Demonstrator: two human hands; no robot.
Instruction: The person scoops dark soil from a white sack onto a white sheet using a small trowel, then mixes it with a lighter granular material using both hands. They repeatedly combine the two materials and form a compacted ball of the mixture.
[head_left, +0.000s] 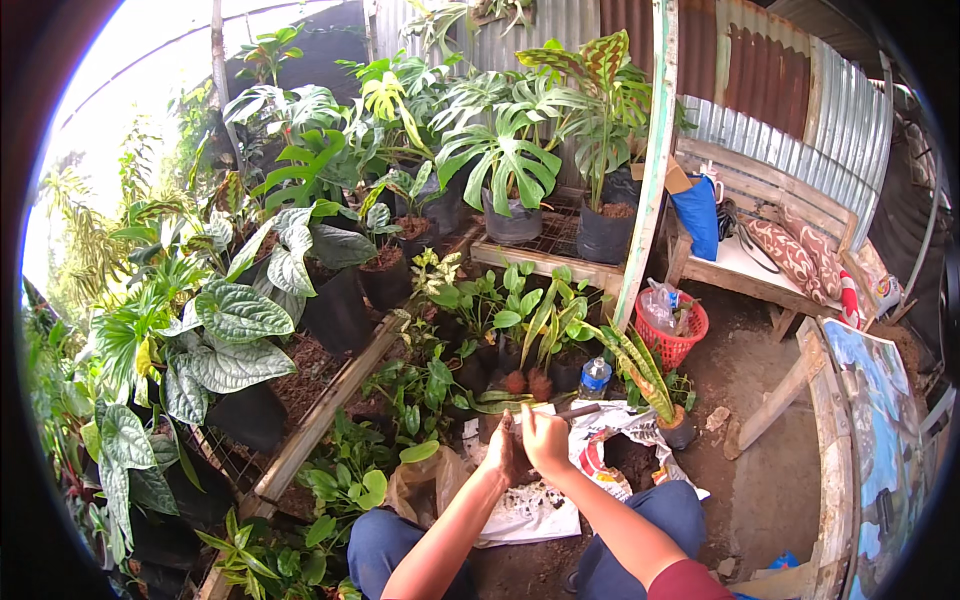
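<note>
My left hand (501, 451), soil on its palm and fingers, is upright in front of my knees. My right hand (546, 442) is beside it, fingers curled and the two hands close together. Whether either grips something is hidden. Just past the right hand, a dark rod-like handle (581, 411) points right; I cannot tell if it is held. Below lies a white plastic sack (536, 517) strewn with soil. To the right, an opened printed sack (592, 435) shows dark soil (631, 459) inside. A crumpled translucent plastic bag (420, 484) is at the left.
A potted snake plant (646, 375) leans beside the sack, near a water bottle (595, 377) and red plastic basket (679, 334). Potted foliage (247, 322) crowds a wood-framed rack (337, 401) on the left. A wooden bench (780, 281) and a wooden frame (832, 450) stand right.
</note>
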